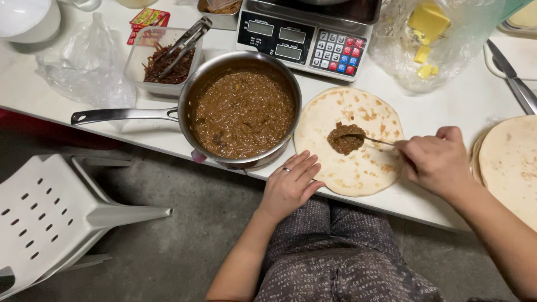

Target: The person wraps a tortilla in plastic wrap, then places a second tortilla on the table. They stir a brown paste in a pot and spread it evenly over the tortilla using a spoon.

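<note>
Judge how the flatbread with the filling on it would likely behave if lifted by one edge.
The flatbread lies thin and flat on the table, so it would probably flop. The brown filling heaped at its middle would likely sag or slide. The left hand rests at its edge.

Position: camera on the person's head, above the near edge of the bench (447, 112).
Direction: faces steeply down.
Distance: close.

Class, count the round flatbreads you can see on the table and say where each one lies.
2. One flatbread lies beside the pan, under the spoon. Another flatbread is at the right edge; more may be stacked beneath it.
</note>
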Tool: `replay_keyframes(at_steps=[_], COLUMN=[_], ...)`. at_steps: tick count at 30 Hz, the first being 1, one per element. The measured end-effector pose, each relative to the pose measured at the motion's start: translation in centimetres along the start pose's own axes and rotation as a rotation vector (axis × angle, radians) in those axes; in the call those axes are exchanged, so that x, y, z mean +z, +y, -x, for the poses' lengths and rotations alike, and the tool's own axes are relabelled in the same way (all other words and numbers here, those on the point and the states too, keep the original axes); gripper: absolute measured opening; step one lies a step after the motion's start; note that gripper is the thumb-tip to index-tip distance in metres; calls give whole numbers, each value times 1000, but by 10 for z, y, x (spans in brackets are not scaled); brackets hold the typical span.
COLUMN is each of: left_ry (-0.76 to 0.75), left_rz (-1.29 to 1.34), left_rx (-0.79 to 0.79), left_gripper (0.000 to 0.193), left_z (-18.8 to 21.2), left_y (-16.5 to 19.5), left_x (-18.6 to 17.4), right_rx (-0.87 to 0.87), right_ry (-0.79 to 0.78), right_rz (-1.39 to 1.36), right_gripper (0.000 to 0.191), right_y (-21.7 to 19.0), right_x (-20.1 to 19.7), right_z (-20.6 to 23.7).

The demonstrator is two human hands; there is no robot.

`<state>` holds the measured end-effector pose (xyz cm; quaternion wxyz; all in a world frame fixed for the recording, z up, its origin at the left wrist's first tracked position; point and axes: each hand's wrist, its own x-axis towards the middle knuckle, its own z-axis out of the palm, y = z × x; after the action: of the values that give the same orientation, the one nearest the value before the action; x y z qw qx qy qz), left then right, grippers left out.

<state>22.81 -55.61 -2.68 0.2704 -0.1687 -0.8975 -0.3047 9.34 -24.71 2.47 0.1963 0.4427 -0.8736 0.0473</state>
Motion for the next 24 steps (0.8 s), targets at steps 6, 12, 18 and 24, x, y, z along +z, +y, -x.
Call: replay_keyframes(at_steps=[6, 12, 18, 24], left_ry=[3, 2, 4, 3], left_rz=[2, 4, 0, -3], left_rx=[-3, 4, -13, -15], left_gripper=[35, 36, 35, 35], left_z=[1, 1, 3, 4], left_y=[-1, -1, -1, -1], left_x=[1, 1, 3, 2], right_rx=[55, -17, 16, 6], right_ry=[-18, -126, -150, -178], right_rz=[-48, 105, 52, 163], right_gripper=[17, 11, 12, 20], right_y=[-5, -10, -9, -1], right_x=[-14, -22, -16, -25], right_z=[6, 2, -3, -1])
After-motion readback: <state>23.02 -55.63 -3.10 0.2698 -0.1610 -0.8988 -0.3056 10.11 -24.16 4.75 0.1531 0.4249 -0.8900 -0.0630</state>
